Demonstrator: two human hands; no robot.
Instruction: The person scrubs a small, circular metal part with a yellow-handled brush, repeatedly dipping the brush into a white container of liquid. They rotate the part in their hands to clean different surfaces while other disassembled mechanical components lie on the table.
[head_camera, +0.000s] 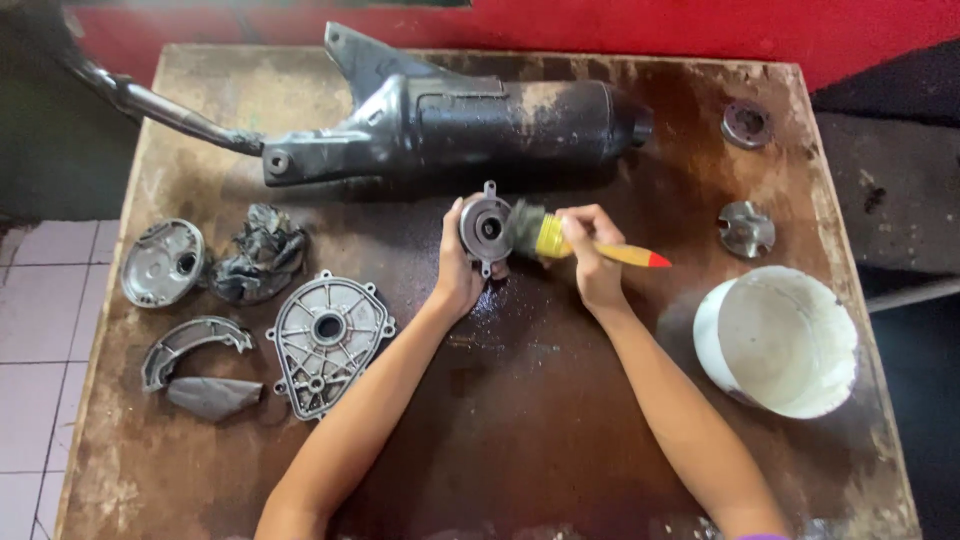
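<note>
Forearms reach over the stained counter (520, 420). Below the black muffler (480, 125), left hand (455, 270) grips a small round metal housing (487, 228) by its rim: likely rigid, dense, oily-slick. Right hand (592, 255), beside it, pinches a yellow-handled brush (560, 240), bristles touching the housing.

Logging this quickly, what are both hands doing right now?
Left hand: closed on a small round metal part.
Right hand: closed on a paintbrush, bristles against the part.
</note>
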